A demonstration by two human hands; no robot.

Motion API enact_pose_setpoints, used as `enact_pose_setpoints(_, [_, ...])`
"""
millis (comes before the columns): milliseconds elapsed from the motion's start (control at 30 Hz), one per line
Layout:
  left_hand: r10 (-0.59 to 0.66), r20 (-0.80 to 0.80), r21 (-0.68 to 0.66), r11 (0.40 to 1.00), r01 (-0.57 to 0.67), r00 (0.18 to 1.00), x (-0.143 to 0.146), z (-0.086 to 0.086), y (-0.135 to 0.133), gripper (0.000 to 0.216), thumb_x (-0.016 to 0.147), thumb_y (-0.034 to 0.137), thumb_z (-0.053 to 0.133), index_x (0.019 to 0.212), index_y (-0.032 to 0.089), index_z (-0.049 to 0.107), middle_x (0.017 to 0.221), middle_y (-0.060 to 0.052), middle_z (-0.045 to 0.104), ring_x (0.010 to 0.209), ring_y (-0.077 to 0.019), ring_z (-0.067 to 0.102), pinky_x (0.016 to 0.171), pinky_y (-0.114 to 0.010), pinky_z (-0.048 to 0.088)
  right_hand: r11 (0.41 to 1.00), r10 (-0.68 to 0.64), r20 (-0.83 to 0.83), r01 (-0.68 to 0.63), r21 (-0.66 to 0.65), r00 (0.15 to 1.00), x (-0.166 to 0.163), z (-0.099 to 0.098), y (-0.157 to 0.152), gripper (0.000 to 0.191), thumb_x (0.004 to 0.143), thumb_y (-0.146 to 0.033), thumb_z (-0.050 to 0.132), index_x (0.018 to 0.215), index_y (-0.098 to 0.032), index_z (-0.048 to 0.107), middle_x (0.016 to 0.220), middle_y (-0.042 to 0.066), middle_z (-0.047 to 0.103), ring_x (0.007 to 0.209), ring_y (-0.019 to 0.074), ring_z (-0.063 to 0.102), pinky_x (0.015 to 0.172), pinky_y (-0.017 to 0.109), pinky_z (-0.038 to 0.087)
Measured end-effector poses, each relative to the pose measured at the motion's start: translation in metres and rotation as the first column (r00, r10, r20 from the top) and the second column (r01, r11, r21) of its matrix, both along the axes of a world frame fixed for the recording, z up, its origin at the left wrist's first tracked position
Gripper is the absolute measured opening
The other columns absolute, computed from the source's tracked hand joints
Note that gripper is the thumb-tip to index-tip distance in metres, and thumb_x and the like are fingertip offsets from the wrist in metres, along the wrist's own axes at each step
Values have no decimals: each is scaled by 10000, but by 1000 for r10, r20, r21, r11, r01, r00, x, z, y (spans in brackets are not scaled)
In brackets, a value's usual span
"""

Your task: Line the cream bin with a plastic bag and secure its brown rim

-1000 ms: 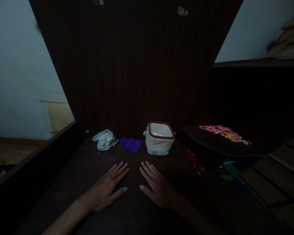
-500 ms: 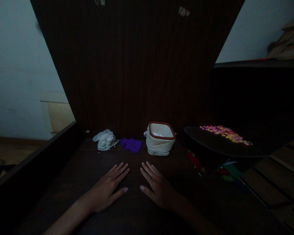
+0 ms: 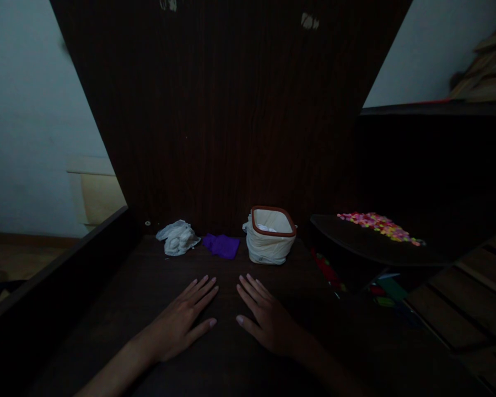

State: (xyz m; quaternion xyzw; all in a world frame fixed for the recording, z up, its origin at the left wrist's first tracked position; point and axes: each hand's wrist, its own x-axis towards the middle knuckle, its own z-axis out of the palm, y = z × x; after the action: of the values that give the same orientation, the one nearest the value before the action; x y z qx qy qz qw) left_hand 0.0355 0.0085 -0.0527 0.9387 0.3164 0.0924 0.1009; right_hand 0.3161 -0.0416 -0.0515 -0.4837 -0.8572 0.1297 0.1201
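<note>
On the dark brown wooden table, the left hand and right hand lie flat, fingers spread wide, holding nothing. Nearest, just past the fingertips, stands a soft cream cloth basket with a red-brown rim, between a purple cloth and a dark tray.

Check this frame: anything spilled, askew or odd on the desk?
Nothing is spilled or damaged. Both the left hand and the right hand lie flat and empty on the dark desk. A crumpled white bag and a purple cloth lie loose beside the lined bin; the colourful beads sit heaped on a dark tray.
</note>
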Motion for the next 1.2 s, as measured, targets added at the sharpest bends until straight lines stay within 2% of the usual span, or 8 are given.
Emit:
enact_pose_setpoints(200, [-6,23,-2,1000,6,1000,0,0,0,650,1043,512,470,1611,277,260,1661,-85,267,1526,-336,293,1220,-585,343,1000,0,-25,0,7,1000,0,1,0,654,1029,-433,491,1565,-76,380,1650,186,275,1554,339,225,1241,579,278])
enact_pose_setpoints(400, [23,-48,-67,997,-26,999,3,7,-1,652,1049,548,416,1598,215,304,1665,-106,246,1537,-347,253,1217,-616,324,1000,-14,-31,13,-7,999,-1,0,0,680,1024,-431,500,1578,-69,346,1649,190,279,1556,332,228,1246,577,272])
enact_pose_setpoints(767, [-2,18,1,1000,2,1000,0,2,-1,649,1044,515,468,1612,286,254,1662,-78,263,1527,-333,290,1221,-576,347,999,-9,2,9,-31,1000,0,1,1,675,1037,-443,458,1582,-65,334,1665,174,246,1564,329,196,1257,566,246])
enact_pose_setpoints(967, [-8,18,5,1000,8,1000,0,-1,0,651,1043,510,471,1612,275,256,1662,-85,263,1525,-332,300,1222,-573,345,999,-8,-1,8,-32,1000,-1,3,0,670,1031,-429,474,1575,-59,349,1662,185,248,1562,334,204,1253,577,247])
enact_pose_setpoints(1200, [-8,33,4,1000,8,999,0,-1,0,658,1041,506,481,1615,297,234,1659,-81,265,1524,-335,292,1218,-571,350,1000,-3,-39,3,17,999,1,-2,0,646,1023,-421,495,1565,-87,384,1648,184,293,1554,333,237,1241,584,280])
